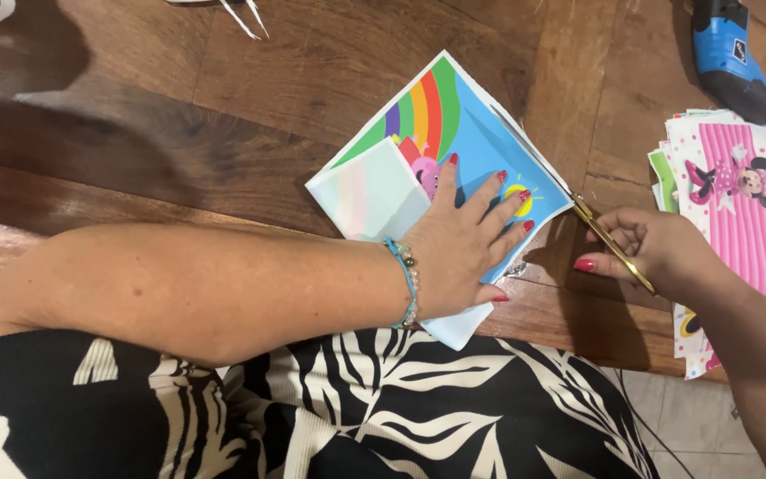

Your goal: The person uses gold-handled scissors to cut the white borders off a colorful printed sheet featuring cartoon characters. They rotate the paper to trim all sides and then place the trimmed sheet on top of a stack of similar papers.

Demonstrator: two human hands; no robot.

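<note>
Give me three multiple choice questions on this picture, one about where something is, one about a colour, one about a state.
1. Where is the stack of printed sheets?
A. beyond the right hand
B. under the left hand
C. on the lap

2. What colour is the bracelet?
A. red
B. light blue
C. black

3. How is the left hand?
A. clenched in a fist
B. raised off the table
C. pressed flat on the rainbow sheet

Key: 1 A, the stack lies at the table's right edge past the right hand, which holds gold scissors. 2 B, light blue cord on the wrist. 3 C, fingers spread on the paper.
</note>
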